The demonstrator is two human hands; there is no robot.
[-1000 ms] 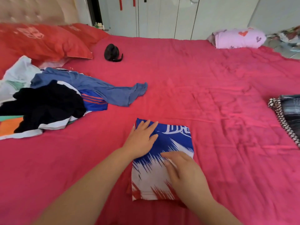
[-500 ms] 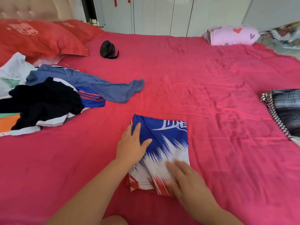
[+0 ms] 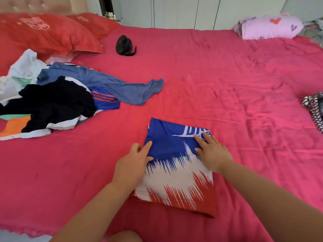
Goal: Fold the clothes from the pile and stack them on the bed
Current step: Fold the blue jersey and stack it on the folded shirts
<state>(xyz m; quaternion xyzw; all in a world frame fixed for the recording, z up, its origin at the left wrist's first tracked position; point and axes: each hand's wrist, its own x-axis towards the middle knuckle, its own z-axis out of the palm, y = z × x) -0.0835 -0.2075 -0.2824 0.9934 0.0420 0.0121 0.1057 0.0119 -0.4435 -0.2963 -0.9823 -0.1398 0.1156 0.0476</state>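
- the folded shirt (image 3: pixel 178 165), blue at the top and running through white to red, lies flat on the bed (image 3: pixel 227 81) right in front of the person, well apart from the pile (image 3: pixel 52 102) at the left.
- the left hand (image 3: pixel 132 161) rests against the shirt's left edge with its fingers loosely straight and the thumb on the cloth. the right hand (image 3: pixel 213 152) lies flat on the right side with straight fingers. neither hand grips anything.
- risk: the cloth looks thin and slippery, so lifting it by one edge would probably let the layers slide and the fold fall open.
- risk: pushing it across the wrinkled sheet could drag the bottom layer and skew the rectangle.
- risk: the near red corner already sits a little raised and uneven, and a stack built on it would likely lean.
- risk: the blue-grey garment (image 3: pixel 122 88) trails out of the pile toward the middle, so a careless pull may drag its neighbours along.
- hidden: i cannot tell whether any left fingertips are slipped under the edge.
- hidden: the print on the shirt is partly under the right hand and unreadable.
- cut off: the checked fabric (image 3: pixel 314 109) at the right border may be a stack of folded clothes, but too little of it shows to say.
- unclear: how many pieces lie beneath the black garment (image 3: pixel 56 102).
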